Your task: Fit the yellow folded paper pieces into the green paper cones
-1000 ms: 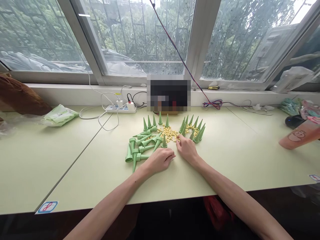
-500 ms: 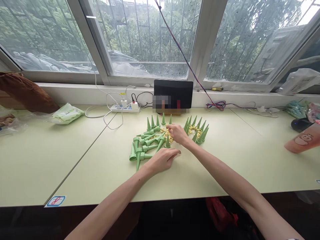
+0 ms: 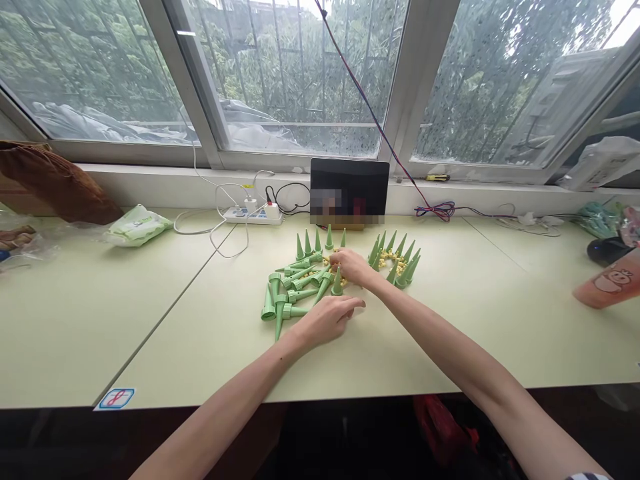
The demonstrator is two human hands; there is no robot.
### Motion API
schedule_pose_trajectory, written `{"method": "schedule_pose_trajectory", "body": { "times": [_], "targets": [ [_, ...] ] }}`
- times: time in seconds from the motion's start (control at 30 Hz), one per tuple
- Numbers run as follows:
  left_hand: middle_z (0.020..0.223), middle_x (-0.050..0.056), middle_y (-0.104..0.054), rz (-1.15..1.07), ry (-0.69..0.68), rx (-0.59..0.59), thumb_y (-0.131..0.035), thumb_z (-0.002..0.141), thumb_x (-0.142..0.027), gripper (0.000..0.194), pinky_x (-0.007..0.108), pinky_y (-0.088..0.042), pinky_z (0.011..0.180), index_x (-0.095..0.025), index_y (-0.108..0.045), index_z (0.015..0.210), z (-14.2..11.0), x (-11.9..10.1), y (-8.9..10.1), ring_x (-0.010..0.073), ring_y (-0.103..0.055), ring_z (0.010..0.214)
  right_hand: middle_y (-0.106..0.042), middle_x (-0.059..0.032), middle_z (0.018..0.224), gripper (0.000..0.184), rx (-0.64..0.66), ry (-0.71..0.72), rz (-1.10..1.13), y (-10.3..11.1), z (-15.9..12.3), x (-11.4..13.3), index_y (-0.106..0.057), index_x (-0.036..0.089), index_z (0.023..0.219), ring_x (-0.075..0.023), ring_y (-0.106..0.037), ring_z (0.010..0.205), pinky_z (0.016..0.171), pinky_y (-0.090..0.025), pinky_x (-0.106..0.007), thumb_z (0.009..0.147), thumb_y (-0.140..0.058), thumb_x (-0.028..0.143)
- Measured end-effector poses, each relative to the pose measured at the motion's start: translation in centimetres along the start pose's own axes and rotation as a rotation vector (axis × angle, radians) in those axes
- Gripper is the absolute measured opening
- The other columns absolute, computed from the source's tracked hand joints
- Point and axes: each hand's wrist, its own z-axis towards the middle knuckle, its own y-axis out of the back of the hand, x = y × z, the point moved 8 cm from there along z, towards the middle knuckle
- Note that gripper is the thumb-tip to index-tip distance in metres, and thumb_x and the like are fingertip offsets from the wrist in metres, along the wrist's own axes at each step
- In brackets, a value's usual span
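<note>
My right hand (image 3: 350, 265) reaches over small yellow plastic pieces (image 3: 344, 280). Its fingers are bent down and drawn together among them; whatever lies between the fingertips is hidden. Closer to me, my left hand (image 3: 333, 317) lies on the table, fingers stretched to the right and apparently holding nothing. Just beyond it stands an upright green plastic cone-shaped spike (image 3: 337, 283). Several more green spikes (image 3: 300, 283) with ribbed collars lie in a loose pile to the left. Others stand in a row (image 3: 309, 243) behind, and a ring of upright spikes (image 3: 413, 270) encloses further yellow pieces (image 3: 393, 259).
A dark screen (image 3: 349, 190) leans by the window, with a power strip (image 3: 255, 215) and cables to its left. A green-white soft packet (image 3: 140, 225) lies at left. On the right are a pinkish cup (image 3: 605, 285) and a black mouse (image 3: 603, 250).
My right hand has shifted very slightly left and down among the yellow pieces. My left hand stays by the front spike. The whole view has moved a little.
</note>
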Motion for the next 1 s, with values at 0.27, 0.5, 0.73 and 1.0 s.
{"method": "schedule_pose_trajectory", "body": {
  "times": [0.27,0.5,0.73,1.0],
  "targets": [
    [0.08,0.003,-0.07,-0.032,-0.038,-0.047,-0.041,0.087,-0.005,0.038,0.026,-0.043,0.065,-0.019,-0.067,0.11,-0.1,-0.4,0.3,0.0163,-0.065,0.069,-0.06,-0.0064,0.095,0.019,0.0,0.003,-0.022,-0.2,-0.1,0.0,-0.072,0.016,0.092,-0.0131,-0.051,0.07,0.058,-0.031,-0.023,0.09,-0.055,0.009],
    [0.066,0.001,-0.065,-0.035,-0.043,-0.073,-0.049,0.093,-0.02,0.021,0.027,-0.04,0.059,-0.019,-0.069,0.101,-0.1,-1.0,0.6,0.0143,-0.058,0.057,-0.056,-0.006,0.098,0.018,-0.163,-0.044,0.08,0.8,-0.4,-0.7,-0.065,0.017,0.099,-0.0112,-0.05,0.066,0.059,-0.034,-0.022,0.101,-0.048,0.021],
    [0.06,0.001,-0.06,-0.038,-0.034,-0.082,-0.051,0.095,-0.031,0.03,0.027,-0.037,0.057,-0.017,-0.067,0.073,-0.1,-0.8,0.5,0.0126,-0.052,0.053,-0.06,-0.0082,0.099,0.022,-0.402,-0.03,0.19,3.4,-4.8,0.4,-0.059,0.016,0.105,-0.0165,-0.056,0.076,0.067,-0.04,-0.025,0.104,-0.037,0.023],
    [0.047,-0.002,-0.04,0.007,-0.025,-0.341,-0.039,0.101,-0.031,0.05,0.029,-0.026,0.05,-0.018,-0.041,0.053,-0.5,0.4,2.3,0.0099,-0.032,0.044,-0.06,-0.0097,0.104,0.031,-0.516,0.033,0.331,2.1,-10.4,-0.2,-0.062,0.02,0.108,-0.0183,-0.06,0.09,0.08,-0.047,-0.027,0.105,-0.032,0.028]
  ]
}}
